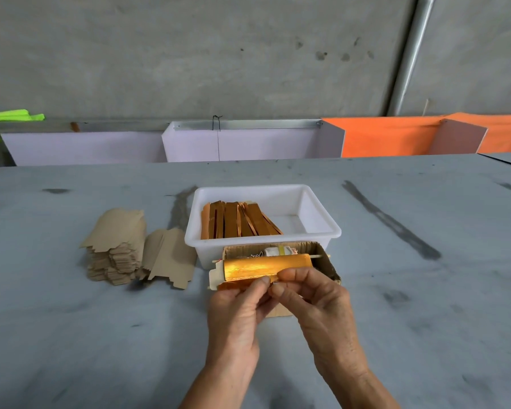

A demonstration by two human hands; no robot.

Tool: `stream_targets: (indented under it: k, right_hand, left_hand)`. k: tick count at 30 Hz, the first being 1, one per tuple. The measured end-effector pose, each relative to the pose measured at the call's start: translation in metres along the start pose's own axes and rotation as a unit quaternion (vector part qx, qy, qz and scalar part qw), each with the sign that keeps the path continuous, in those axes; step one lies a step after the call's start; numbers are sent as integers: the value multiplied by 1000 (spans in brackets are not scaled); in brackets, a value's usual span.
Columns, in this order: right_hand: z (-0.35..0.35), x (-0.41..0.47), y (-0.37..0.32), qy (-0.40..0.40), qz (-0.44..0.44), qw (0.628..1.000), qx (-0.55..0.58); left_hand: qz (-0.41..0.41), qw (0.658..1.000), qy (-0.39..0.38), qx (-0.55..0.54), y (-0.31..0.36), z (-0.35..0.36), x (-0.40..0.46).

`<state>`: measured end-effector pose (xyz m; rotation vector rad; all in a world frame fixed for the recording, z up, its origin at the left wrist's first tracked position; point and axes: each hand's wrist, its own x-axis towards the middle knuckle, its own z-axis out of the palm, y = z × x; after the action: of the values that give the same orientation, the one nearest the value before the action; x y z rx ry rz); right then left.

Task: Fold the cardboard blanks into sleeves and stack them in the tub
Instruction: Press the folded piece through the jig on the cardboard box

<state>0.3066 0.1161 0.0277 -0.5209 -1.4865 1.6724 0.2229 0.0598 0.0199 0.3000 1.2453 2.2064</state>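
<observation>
— What are the hands doing?
— Both reach forward over the desk [71,335]; the left hand [236,308] and right hand [316,299] pinch a shiny gold sleeve [266,268], fingertips meeting at its near edge.
— And the rest?
— Folded sleeves [236,221] lean inside the white tub [319,208]; plain brown blanks [115,249] sit stacked left of it.

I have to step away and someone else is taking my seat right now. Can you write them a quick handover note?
Left hand and right hand both pinch the gold blank, curled partway into a sleeve, just in front of the white tub.
Done: a row of folded sleeves stands in the tub's left half.
Left: finish this fold, stack it, then work through the flat blanks pile on the table left of the tub.
</observation>
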Motion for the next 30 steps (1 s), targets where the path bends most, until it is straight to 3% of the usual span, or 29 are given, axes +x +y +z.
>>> stream_targets:
  k: [13,30]
  right_hand:
    - [-2,-1,-8,-9,27,996,-80]
    - [2,1,-15,7,39,983,-178]
  left_hand:
    - [49,998,-23,40,4,-7,-5]
    - [52,996,-34,62,1,-10,-6]
